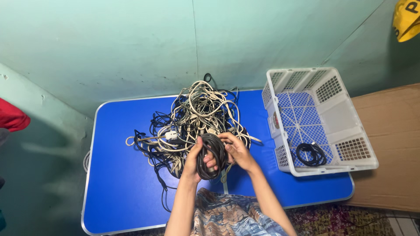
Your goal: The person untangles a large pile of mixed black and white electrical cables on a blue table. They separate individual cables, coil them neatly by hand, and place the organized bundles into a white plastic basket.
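Note:
Both my hands hold one coiled black cable [211,157] above the near middle of a blue table [118,183]. My left hand [194,161] grips the coil's left side with the thumb up. On the coil's right side and top, my right hand [237,150] has its fingers curled over the loops. Just behind the coil lies a tangled pile of white and black cables [192,118], with a white plug [171,135] showing at its left.
A white plastic basket [350,126] stands on the table's right end with a small coiled black cable [310,154] inside. A cardboard sheet [393,144] lies to the right. Green walls close in behind and left. Patterned fabric [227,216] covers my lap.

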